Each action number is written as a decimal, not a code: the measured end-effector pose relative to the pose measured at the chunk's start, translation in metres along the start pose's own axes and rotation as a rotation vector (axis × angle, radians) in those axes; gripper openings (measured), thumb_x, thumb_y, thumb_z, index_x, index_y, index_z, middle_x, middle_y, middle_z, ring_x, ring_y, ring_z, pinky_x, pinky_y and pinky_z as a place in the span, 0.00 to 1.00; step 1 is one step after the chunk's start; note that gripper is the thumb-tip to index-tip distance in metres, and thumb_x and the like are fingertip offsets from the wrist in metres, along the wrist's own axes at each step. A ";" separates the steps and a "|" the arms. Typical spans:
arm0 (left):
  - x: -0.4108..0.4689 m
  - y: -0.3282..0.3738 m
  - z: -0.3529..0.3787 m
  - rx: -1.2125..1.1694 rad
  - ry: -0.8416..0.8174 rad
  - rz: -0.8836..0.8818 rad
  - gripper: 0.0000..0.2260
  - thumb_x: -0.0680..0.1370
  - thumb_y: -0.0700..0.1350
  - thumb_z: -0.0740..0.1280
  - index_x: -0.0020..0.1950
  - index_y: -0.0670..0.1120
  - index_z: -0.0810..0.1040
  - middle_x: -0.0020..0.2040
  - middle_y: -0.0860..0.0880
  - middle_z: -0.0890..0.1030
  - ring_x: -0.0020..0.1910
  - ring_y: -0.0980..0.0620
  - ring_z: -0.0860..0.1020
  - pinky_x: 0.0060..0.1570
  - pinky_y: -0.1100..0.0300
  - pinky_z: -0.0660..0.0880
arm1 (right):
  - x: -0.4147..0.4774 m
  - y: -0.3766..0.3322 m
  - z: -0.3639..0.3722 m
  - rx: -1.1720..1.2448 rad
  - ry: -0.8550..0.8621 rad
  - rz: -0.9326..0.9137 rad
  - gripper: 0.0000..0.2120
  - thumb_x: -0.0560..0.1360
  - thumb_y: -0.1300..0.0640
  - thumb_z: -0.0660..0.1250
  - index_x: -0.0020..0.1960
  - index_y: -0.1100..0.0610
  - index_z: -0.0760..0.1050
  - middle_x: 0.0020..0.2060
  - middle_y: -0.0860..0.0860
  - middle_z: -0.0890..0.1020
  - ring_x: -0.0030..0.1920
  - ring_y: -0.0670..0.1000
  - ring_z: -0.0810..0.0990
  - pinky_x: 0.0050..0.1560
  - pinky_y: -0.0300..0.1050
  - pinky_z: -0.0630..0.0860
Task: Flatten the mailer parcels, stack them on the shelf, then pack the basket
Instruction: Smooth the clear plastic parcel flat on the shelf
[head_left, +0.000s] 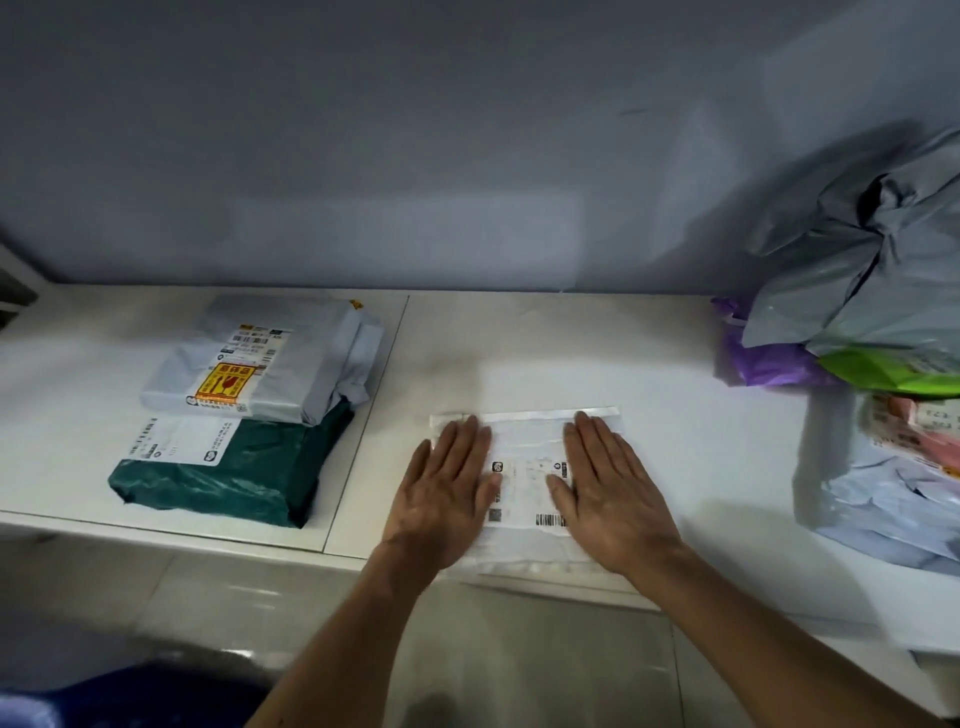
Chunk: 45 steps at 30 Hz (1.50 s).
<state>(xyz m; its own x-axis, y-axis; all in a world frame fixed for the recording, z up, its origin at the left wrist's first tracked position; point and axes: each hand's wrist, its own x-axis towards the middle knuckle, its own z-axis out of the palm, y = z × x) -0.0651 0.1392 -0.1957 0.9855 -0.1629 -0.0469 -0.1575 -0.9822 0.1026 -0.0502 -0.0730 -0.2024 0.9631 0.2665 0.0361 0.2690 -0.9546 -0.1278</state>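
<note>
A white mailer parcel (527, 441) with a printed label lies flat at the front edge of the white shelf (571, 353). My left hand (447, 493) presses on its left half with straight fingers. My right hand (608, 493) presses flat on its right half. To the left stands a stack of two parcels: a grey-white mailer (270, 358) with a yellow and red sticker on top of a dark green mailer (234, 478).
At the right lies a heap of unflattened mailers: a big grey one (872, 270), a purple one (753, 358), a green one (883, 371), a pink one (919, 426) and a pale blue one (893, 499). A blue object (130, 696) sits at bottom left on the tiled floor.
</note>
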 end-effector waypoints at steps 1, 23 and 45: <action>-0.002 0.001 0.002 -0.009 0.011 -0.006 0.30 0.79 0.62 0.34 0.80 0.52 0.44 0.79 0.54 0.44 0.78 0.53 0.43 0.76 0.54 0.43 | 0.000 0.001 0.000 -0.006 0.007 -0.006 0.33 0.80 0.41 0.47 0.74 0.63 0.66 0.73 0.58 0.67 0.74 0.56 0.65 0.73 0.50 0.54; 0.000 0.002 0.005 -0.038 0.024 -0.040 0.29 0.80 0.60 0.38 0.79 0.50 0.39 0.80 0.53 0.40 0.77 0.57 0.37 0.74 0.59 0.34 | 0.020 -0.005 -0.003 -0.074 0.033 -0.164 0.31 0.81 0.42 0.43 0.77 0.59 0.59 0.77 0.54 0.60 0.77 0.50 0.57 0.75 0.49 0.51; 0.024 0.028 0.008 0.034 0.055 0.055 0.32 0.80 0.64 0.39 0.80 0.49 0.45 0.79 0.54 0.45 0.79 0.54 0.42 0.75 0.57 0.37 | 0.017 0.014 0.007 -0.020 0.003 -0.076 0.33 0.80 0.40 0.42 0.79 0.56 0.52 0.78 0.52 0.54 0.78 0.49 0.50 0.77 0.50 0.50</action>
<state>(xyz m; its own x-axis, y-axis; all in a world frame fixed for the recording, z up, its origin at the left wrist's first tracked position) -0.0460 0.1066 -0.2021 0.9771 -0.2123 0.0122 -0.2127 -0.9747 0.0693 -0.0297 -0.0812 -0.2105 0.9399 0.3379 0.0483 0.3412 -0.9341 -0.1052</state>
